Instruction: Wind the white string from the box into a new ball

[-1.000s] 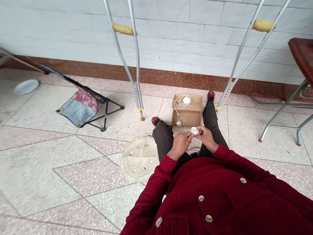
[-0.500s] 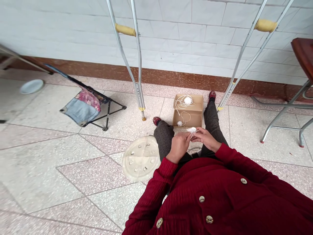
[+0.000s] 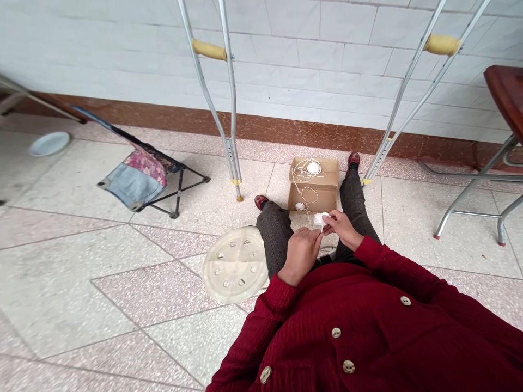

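From the head view, we had our right hand [image 3: 342, 230] pinched on a small ball of white string [image 3: 321, 220] above our lap, our left hand [image 3: 301, 255] curled just beside it, its grip unclear, and a cardboard box [image 3: 314, 185] holding more string [image 3: 304, 173] between our legs [image 3: 354, 204].

Our left hand [image 3: 301, 256] has pulled back and dropped lower, so its fingers no longer press against the white string ball [image 3: 321, 219] and now sit just below it. The ball, which both hands were pinching a moment ago, is now held only by the fingertips of our right hand [image 3: 343, 230].
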### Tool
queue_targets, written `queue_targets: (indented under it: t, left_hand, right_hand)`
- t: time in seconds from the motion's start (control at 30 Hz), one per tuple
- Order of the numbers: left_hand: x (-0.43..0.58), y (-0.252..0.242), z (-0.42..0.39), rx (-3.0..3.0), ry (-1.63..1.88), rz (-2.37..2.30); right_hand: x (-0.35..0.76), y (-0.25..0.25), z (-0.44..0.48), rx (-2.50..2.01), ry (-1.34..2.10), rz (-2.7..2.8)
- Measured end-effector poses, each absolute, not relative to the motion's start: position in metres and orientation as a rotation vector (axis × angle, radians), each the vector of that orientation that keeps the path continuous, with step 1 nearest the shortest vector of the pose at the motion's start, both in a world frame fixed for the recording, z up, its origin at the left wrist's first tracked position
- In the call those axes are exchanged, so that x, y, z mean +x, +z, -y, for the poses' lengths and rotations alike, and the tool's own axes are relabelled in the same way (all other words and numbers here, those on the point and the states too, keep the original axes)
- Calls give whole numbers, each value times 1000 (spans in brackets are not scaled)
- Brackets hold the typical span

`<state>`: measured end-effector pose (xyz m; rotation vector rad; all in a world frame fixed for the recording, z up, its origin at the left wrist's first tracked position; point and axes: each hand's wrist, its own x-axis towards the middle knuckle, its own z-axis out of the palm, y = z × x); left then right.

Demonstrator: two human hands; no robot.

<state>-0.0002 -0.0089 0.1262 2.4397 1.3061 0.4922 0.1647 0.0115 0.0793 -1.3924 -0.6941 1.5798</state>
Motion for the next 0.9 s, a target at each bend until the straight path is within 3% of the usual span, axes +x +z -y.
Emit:
queue_targets:
  t: [0.2, 0.33, 0.57, 0.73, 0.9]
  left_hand:
    - [-3, 101, 22, 2038, 451, -1271]
    - [-5, 80, 15, 1818, 433, -1201]
    - [-13, 86, -40, 2203, 370, -1132]
    - [0, 121, -56, 2464, 326, -1205]
    - [14, 125, -23, 2220, 247, -1264]
  right_hand:
    - [162, 86, -15, -1285, 1613, 645]
    - [170, 95, -9, -1129, 1903, 695]
    - [195, 108, 5, -1080, 2252, 907]
    - [188, 85, -3, -1449, 1890, 904]
    - [178, 66, -25, -1493, 1610, 649]
